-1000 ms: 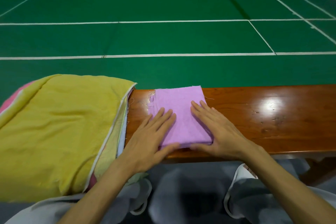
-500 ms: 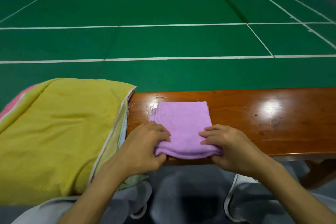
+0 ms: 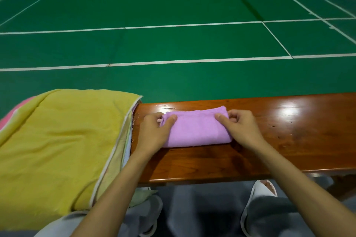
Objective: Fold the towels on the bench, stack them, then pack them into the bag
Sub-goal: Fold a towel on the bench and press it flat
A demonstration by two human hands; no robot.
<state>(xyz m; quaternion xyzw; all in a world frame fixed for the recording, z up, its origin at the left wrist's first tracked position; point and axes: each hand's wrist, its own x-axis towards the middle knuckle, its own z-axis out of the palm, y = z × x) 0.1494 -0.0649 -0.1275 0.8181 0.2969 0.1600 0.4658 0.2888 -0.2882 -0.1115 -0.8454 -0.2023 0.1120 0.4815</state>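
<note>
While lying folded across the glossy wooden counter [image 3: 289,140], pinched at both short ends: purple towel [image 3: 196,131], left hand [image 3: 154,134] fingers [image 3: 171,118] curled on its left end, right hand [image 3: 243,130] fingers [image 3: 221,117] on its right. Just beside the left hand, draped over the counter's end: yellow towel [image 3: 57,150], pink edge beneath. Below, 2 pale slippers [image 3: 263,188]; beyond, green court floor [image 3: 173,5], white lines [image 3: 192,61].

Left hand [image 3: 154,132] and right hand [image 3: 242,129] are seen bare up both forearms, grey trousers [image 3: 273,209] are worn, and pale open-toed slippers [image 3: 264,188] are fitted on both feet.
</note>
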